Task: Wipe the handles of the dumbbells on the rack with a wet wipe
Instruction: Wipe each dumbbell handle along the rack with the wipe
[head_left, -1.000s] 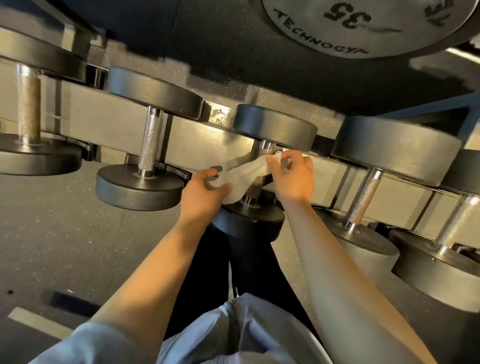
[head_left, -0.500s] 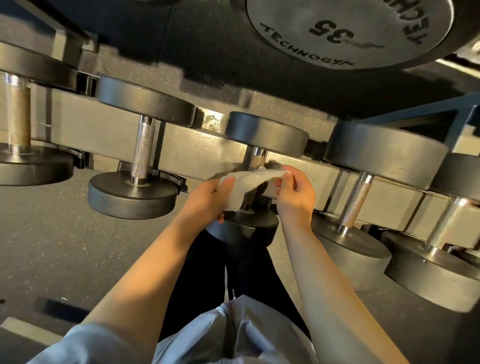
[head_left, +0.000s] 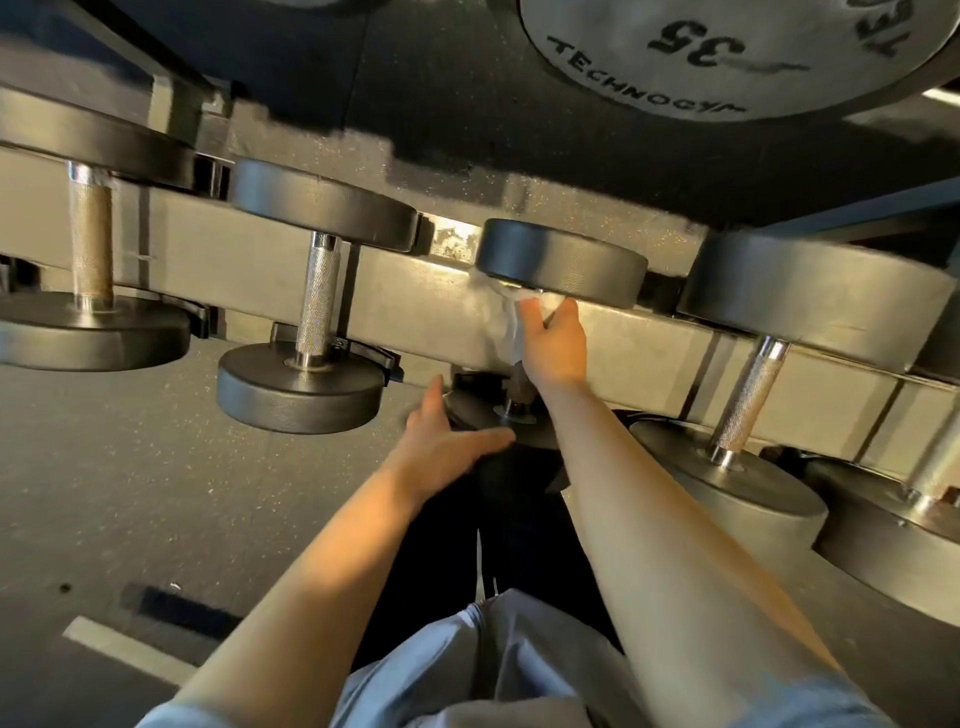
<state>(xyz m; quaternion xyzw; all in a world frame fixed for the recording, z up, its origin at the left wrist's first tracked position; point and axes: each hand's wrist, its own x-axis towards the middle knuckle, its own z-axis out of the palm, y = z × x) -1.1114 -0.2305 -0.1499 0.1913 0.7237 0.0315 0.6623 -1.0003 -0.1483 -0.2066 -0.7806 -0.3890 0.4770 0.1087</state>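
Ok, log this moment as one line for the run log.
step: wiping middle dumbbell handle | right hand: wraps wipe round handle, near far head | left hand: flat on near head | other handles: untouched
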